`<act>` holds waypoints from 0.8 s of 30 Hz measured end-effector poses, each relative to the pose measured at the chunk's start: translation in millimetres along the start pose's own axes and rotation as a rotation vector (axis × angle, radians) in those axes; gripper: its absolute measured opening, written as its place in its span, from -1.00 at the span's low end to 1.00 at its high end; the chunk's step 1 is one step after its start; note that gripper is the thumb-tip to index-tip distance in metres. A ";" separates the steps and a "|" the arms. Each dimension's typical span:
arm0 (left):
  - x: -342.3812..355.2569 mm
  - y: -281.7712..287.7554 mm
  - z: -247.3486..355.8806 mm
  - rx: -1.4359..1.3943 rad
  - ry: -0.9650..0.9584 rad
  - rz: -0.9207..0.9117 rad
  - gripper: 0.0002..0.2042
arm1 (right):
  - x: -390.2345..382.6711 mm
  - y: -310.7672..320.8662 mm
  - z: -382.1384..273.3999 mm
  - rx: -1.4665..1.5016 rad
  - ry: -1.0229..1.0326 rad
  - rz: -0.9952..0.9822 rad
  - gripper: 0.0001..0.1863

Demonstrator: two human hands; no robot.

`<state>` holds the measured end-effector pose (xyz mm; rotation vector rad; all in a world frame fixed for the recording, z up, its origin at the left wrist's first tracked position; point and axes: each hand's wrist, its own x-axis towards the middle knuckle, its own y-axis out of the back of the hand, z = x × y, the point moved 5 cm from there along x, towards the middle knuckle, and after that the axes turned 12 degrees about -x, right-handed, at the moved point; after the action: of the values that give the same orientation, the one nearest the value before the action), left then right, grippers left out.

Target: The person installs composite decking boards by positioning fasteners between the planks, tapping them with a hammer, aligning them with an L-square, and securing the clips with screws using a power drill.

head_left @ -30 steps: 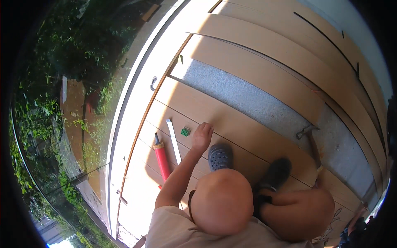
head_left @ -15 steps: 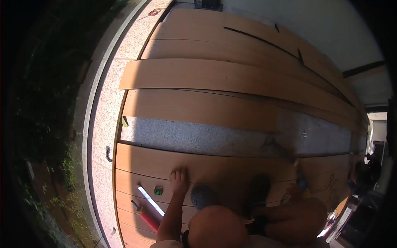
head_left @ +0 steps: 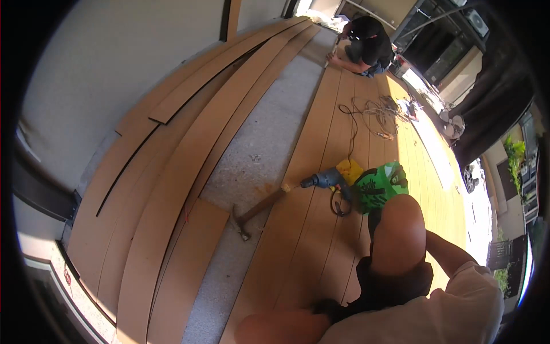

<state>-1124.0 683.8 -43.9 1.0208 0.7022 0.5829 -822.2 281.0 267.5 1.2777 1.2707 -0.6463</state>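
Note:
My right forearm [head_left: 450, 252] reaches forward behind my bent right knee [head_left: 404, 226], which hides the hand. My left hand is outside the picture. Just past the knee lies a green plastic bag [head_left: 381, 184] with dark print. Beside it, a blue power drill [head_left: 325, 179] rests on the laid boards [head_left: 309, 229], its black cord looped close by. Something flat and yellow [head_left: 349, 171] sits behind the drill. A claw hammer [head_left: 260, 207] with a wooden handle spans the bare gap, head on the concrete [head_left: 260, 123] and handle end on the board edge.
Loose long brown planks [head_left: 189, 152] lie overlapping along the wall at left, with a short plank piece [head_left: 192, 264] near the gap. Tangled cables [head_left: 378, 117] spread over the boards. At the far end a co-worker in black [head_left: 369, 49] crouches, hands at a board's edge.
My view has swung to the right, toward the room's far end. My left hand, flat on the boards before, has left the picture; the drill, bag and hammer now show plainly.

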 end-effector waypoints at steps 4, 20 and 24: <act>42.0 5.3 18.2 0.035 -0.121 -0.040 -0.70 | 12.1 2.3 117.4 0.086 -0.229 0.411 -0.76; 235.5 178.3 441.4 0.486 -0.821 -0.499 -0.67 | 109.2 126.5 706.7 0.333 -0.798 1.330 -0.85; 230.7 5.8 740.4 0.400 -1.218 -0.451 -0.85 | 144.8 210.8 717.8 0.456 -0.685 1.354 -0.80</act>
<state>-416.0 441.4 159.5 1.2955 -0.0784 -0.6059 -360.5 -292.2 70.2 1.7107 -0.4228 -0.2812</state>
